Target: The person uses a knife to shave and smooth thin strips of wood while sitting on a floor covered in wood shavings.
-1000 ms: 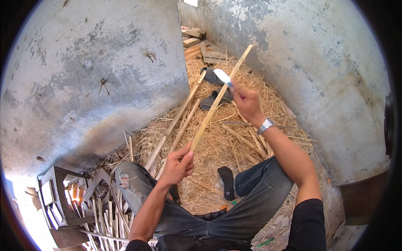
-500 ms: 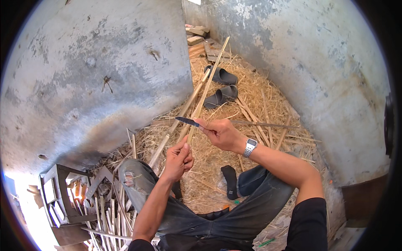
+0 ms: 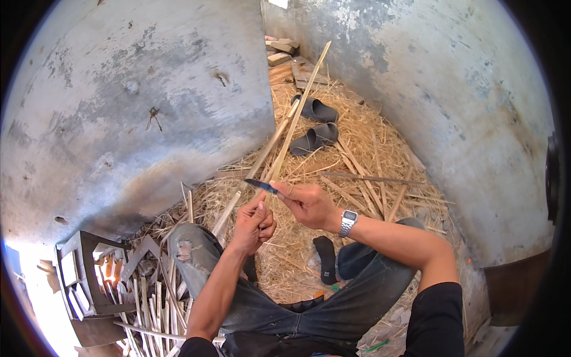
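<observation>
**Knife (image 3: pixel 262 185) crossing wooden strip (image 3: pixel 300 112) near mid-frame**

Your left hand (image 3: pixel 253 227) is gripping the strip low down, left of centre; the strip is slanting toward the top of the frame. Your right hand (image 3: pixel 306 203) is grasping the knife's handle, its dark blade pointing left just above your left hand. Dark slippers (image 3: pixel 324 111) are lying on straw (image 3: pixel 291 229) in the upper middle.

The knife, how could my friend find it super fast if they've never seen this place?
Start at the big patch of straw, then find the right hand, just past the silvery watch. The knife sticks out of it toward the left, crossing a long wooden strip. It's short, dark and pointed, while the sticks nearby are long and pale.
</observation>
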Demonstrator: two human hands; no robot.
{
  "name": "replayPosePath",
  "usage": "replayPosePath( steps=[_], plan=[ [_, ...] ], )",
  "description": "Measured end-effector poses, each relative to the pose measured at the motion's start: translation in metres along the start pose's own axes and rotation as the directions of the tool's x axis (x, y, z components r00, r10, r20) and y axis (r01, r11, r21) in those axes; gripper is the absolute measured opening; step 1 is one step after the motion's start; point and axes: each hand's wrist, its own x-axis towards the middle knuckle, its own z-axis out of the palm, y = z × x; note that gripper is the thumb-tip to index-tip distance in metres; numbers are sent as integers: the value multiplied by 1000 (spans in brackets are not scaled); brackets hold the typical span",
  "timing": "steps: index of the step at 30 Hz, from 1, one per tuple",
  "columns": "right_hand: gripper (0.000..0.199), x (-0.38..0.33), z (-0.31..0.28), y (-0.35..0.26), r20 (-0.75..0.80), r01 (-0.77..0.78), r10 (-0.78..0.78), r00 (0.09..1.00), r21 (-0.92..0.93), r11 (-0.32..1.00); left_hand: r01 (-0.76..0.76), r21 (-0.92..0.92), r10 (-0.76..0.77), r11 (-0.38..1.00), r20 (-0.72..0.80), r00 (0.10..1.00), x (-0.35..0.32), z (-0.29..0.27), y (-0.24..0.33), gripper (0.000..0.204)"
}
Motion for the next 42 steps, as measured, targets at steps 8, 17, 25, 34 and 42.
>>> replayPosePath(
  steps=[8,17,25,34,42],
  plan=[
    [45,3,-6,-21,150,-24,1,989,151,988,-3,17,3,1000,3,1000,1,-8,-4,53],
    [50,20,-23,-26,25,-311,319,947,303,901,-107,223,104,969,27,994,6,-5,-4,74],
    [51,12,-19,-29,187,-379,342,921,216,900,-107,375,124,921,-22,992,12,-1,-16,88],
    [58,17,-25,-24,323,-241,167,932,204,949,-202,458,258,866,-64,964,14,15,-11,93],
    [54,23,-56,-43,322,-312,204,924,331,891,-161,304,253,939,-295,921,9,-27,11,55]
  ],
)
